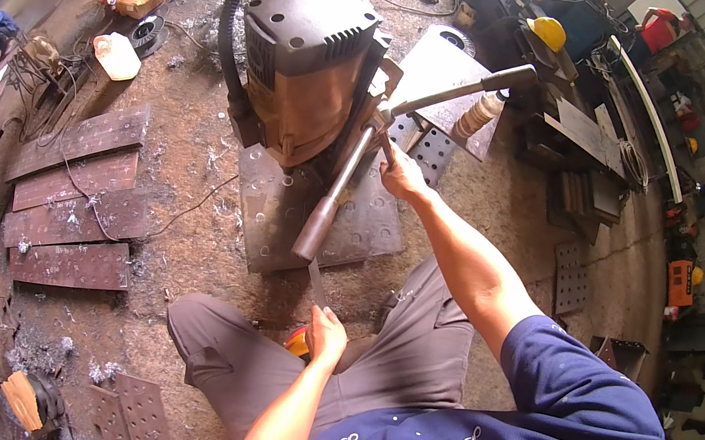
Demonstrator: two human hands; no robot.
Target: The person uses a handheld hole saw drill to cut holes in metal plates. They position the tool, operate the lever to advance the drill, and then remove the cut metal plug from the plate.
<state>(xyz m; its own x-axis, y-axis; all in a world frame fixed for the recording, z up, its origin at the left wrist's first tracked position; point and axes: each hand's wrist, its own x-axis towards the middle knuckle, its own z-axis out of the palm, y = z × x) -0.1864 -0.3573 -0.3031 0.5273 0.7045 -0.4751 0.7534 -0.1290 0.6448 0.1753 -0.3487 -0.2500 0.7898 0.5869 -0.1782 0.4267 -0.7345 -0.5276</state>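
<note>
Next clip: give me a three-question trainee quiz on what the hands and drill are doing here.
1. True or false: the right hand grips a feed handle of the drill press.
2. What does the drill press stand on? A) wooden bench B) perforated steel plate C) bare floor
3. Fill in: the left hand holds a thin ____ pointing toward the plate.

Key: 1 true; 2 B; 3 rod, its exact kind unclear.

Your magnetic drill [308, 71], brown-bodied with a dark vented top and a ribbed black hose, stands upright on a perforated steel plate [278, 216] lying flat on the floor. Its feed handle [334, 193] slants down toward you from the drill's side.
</note>
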